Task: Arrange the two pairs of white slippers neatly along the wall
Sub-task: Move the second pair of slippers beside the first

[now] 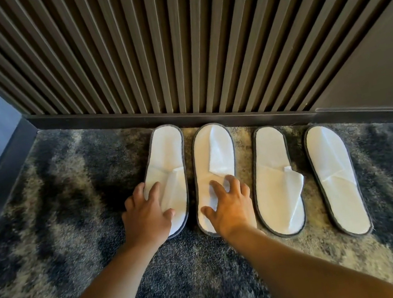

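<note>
Slippers (213, 151) seemingly unbranded, unlabelled.

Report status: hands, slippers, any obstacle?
Left hand and right hand flat, open, each on a flat white grey-edged slipper. Four in row along slatted wall. No obstacle.

Four flat white fabric slippers (277, 179) are edged w/ dark grey piping. A mottled carpet (71, 218) is patterned in dark blue-grey & beige blotches. The ribbed slatted wall panel (146, 47) is coloured dark brown; the skirting board (106, 117) nr-black.
</note>
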